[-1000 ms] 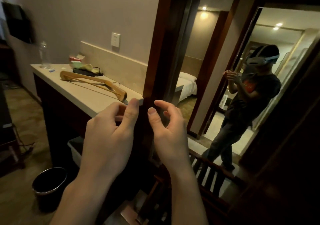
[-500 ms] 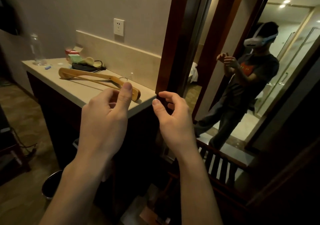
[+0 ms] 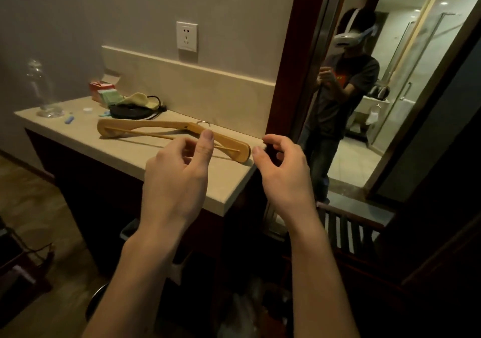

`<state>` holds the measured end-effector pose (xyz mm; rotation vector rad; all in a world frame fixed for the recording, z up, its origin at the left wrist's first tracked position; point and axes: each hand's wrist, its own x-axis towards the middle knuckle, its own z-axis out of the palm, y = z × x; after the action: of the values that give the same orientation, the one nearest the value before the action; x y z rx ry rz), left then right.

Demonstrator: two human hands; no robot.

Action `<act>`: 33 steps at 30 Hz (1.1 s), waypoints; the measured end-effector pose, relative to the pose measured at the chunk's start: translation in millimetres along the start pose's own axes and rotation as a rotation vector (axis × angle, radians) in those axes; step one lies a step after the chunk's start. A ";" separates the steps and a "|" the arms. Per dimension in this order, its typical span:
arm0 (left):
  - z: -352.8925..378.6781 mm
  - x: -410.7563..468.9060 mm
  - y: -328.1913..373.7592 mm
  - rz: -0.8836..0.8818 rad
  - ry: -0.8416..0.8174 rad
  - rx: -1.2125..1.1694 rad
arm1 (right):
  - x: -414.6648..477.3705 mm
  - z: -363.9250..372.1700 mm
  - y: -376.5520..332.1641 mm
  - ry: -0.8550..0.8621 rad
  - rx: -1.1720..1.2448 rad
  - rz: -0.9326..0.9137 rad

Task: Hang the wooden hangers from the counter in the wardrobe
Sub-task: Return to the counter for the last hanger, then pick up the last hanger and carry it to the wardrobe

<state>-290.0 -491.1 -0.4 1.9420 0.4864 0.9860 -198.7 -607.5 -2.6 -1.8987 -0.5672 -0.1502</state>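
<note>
A wooden hanger (image 3: 145,127) lies flat on the beige counter (image 3: 156,163), its metal hook toward the back wall. My left hand (image 3: 177,179) hovers just in front of the hanger's right half with fingers loosely curled, holding nothing. My right hand (image 3: 283,171) floats past the counter's right corner, fingers loosely curled and empty. Neither hand touches the hanger. The wardrobe's inside is out of view.
A clear bottle (image 3: 43,90), a red box (image 3: 102,89), a black cable bundle (image 3: 132,110) and small bits sit at the counter's far end. A dark wooden frame (image 3: 286,59) with a mirror (image 3: 377,90) stands right. A slatted wooden rack (image 3: 346,233) and a bin (image 3: 97,301) are below.
My view has moved closer to the counter and tilted down. Both hands have drifted forward toward the hanger, staying empty.
</note>
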 end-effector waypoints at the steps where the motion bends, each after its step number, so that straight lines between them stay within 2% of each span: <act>1: -5.9 5.6 -5.9 -0.001 -0.013 0.002 | -0.1 8.6 -2.4 0.008 0.000 0.003; 14: -30.5 73.9 -68.2 -0.034 -0.093 -0.022 | 33.3 88.7 -4.3 0.069 -0.043 0.067; 26: -8.4 197.1 -122.1 -0.006 -0.054 0.092 | 150.1 160.1 15.0 0.060 -0.002 0.065; 33: 18.6 263.6 -164.1 -0.053 -0.076 0.132 | 214.5 198.8 33.6 0.000 -0.095 0.115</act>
<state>-107.9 -240.3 -26.0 2.0648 0.5687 0.8613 -27.0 -370.2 -32.0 -2.0182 -0.4566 -0.1033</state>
